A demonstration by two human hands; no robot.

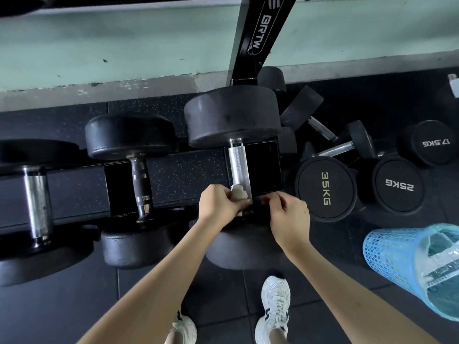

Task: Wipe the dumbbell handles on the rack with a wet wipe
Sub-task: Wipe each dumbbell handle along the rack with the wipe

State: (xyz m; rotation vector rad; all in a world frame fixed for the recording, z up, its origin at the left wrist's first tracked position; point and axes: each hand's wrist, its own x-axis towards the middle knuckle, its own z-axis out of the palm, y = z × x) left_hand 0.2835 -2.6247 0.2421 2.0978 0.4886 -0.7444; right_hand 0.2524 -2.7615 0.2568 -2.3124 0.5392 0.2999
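Now the left hand point(217, 203) has its fingers point(224, 194) closed on the wipe point(239, 192), pressed to the near end of the handle point(239, 167); the right hand point(288, 216) pinches just beside it, though on what I cannot tell. Best to wrap the wipe fully round, then slide away from the fingers toward the far head, twisting over the knurling

Both bare forearms stretched forward, wrists close together. Left hand point(218, 203) curled, fingers point(229, 194) pinched shut on a white wipe point(239, 193). Right hand point(289, 216) just beside it, fingers bent, seemingly pinching something dark, hard to tell.
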